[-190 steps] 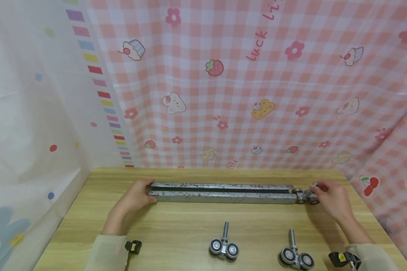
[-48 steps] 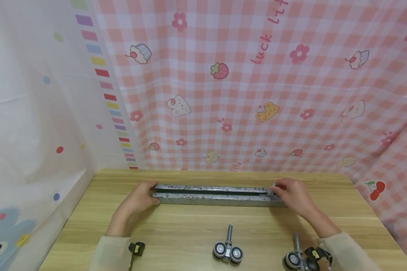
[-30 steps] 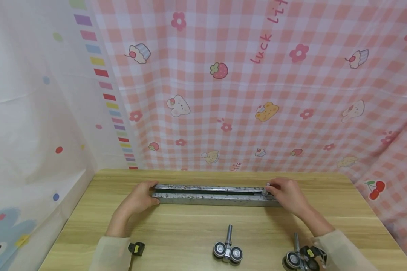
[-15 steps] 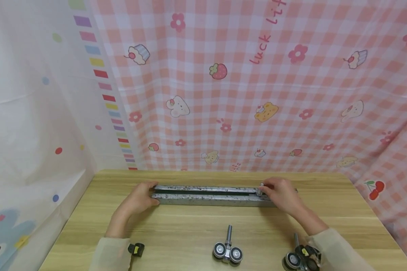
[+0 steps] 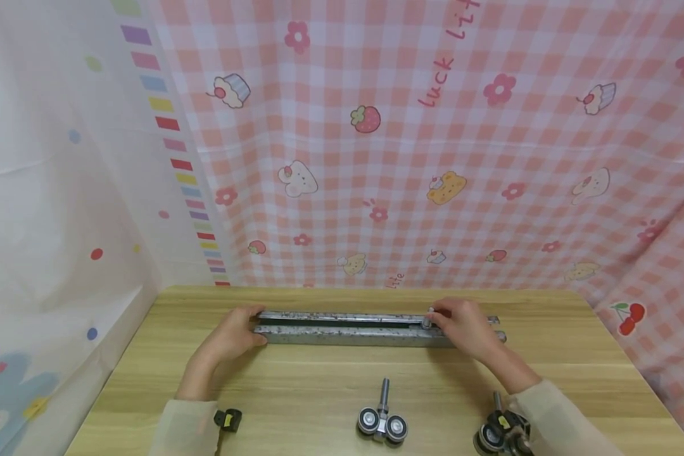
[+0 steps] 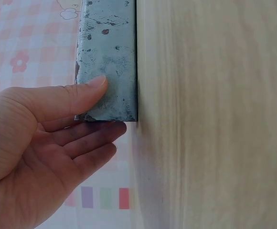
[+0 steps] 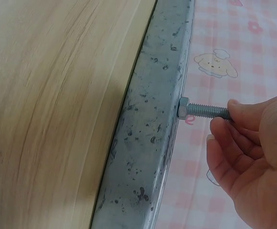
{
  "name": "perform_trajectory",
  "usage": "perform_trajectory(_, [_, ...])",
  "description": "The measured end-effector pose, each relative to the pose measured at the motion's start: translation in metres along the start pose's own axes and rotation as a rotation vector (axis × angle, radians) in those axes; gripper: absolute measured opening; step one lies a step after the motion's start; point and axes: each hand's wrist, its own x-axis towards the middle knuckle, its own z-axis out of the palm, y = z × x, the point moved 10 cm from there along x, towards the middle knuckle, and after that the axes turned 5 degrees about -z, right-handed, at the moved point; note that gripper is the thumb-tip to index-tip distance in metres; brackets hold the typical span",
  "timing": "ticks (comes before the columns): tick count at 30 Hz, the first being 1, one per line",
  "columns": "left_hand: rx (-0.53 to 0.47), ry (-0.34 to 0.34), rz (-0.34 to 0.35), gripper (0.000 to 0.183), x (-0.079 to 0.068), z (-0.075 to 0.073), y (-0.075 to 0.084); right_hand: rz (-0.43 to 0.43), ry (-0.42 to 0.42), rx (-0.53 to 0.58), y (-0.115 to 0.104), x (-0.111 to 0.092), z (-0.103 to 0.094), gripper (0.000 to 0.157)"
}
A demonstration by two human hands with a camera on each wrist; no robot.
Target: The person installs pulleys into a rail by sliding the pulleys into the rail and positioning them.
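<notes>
A worn grey metal track with a slot along its top lies across the back of the table. My left hand grips its left end, the thumb on the front face in the left wrist view. With thumb and fingertips, my right hand pinches the threaded bolt of a roller trolley, which stands up out of the slot right of the track's middle. A hex nut on the bolt sits at the track's upper edge. The trolley's wheels are hidden inside the track.
Two more roller trolleys lie nearer on the table: one front and centre, the other at front right, partly covered by the right wrist's camera. A pink checked curtain hangs behind the wooden table.
Earlier, my right hand held the roller trolley at the track's right end; its wheels have since gone inside. The bolt has slid left along the slot. My left hand stays at the left end.
</notes>
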Motion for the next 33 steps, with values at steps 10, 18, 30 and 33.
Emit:
perform_trajectory(10, [0.002,0.004,0.007,0.065,0.0,0.001,-0.001,-0.034,0.001,0.041,-0.008,0.006,0.005,0.006])
perform_trajectory(18, [0.01,0.0,-0.007,0.066,0.0,0.001,0.0,-0.029,-0.011,0.052,-0.014,0.008,0.01,0.005])
perform_trajectory(30, [-0.022,-0.006,-0.012,0.067,0.0,0.001,-0.001,-0.048,-0.064,0.055,-0.021,0.017,0.02,0.009])
perform_trajectory(33, [-0.016,-0.005,-0.008,0.067,0.0,0.001,-0.001,-0.034,-0.081,0.068,-0.022,0.018,0.023,0.011])
